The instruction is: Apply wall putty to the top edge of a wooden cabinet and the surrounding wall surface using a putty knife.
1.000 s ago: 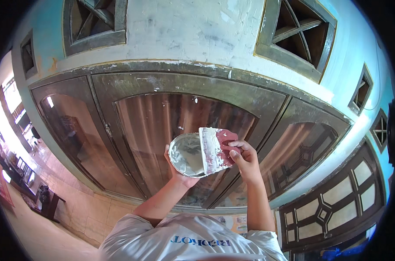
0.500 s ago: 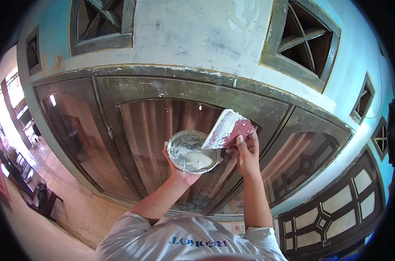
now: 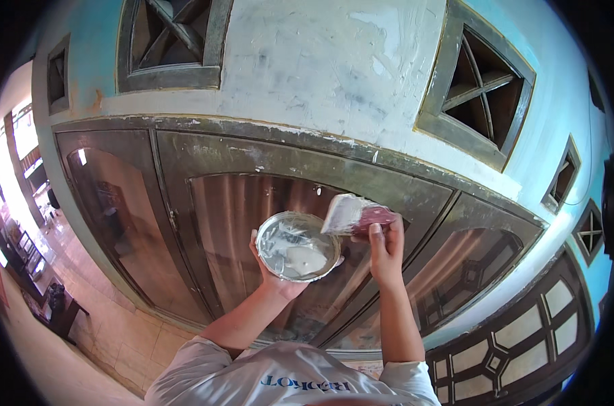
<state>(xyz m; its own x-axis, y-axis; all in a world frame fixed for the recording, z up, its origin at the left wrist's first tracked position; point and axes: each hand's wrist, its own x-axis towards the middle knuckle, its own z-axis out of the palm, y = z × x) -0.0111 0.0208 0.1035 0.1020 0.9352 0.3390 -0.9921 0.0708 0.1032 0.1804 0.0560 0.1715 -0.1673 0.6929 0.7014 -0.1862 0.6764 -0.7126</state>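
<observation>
My left hand [image 3: 283,285] supports a round tub [image 3: 272,256] from below and the side, its fingers wrapped round it. Inside lies a pool of white putty [image 3: 305,261], with smears up the walls. Between the thumb and fingers of my right hand [image 3: 387,256] is a red putty scraper [image 3: 376,218]. White putty coats its wide blade end, which points left and stands close by the tub's right rim; whether they touch I cannot tell. Both hands are in front of a brown wooden door frame with glass panes.
Above the frame, the wall [image 3: 307,81] carries rough white patches on light blue paint. Two wooden vents with crossed bars, a left vent [image 3: 171,37] and a right vent [image 3: 483,91], flank it. A dark panelled door [image 3: 517,338] is at lower right; tiled floor [image 3: 127,338] at lower left.
The scraper has come down a little and tilted flatter beside the tub. The tub sits slightly lower and further left. Wall and vents have shifted down and right in view.
</observation>
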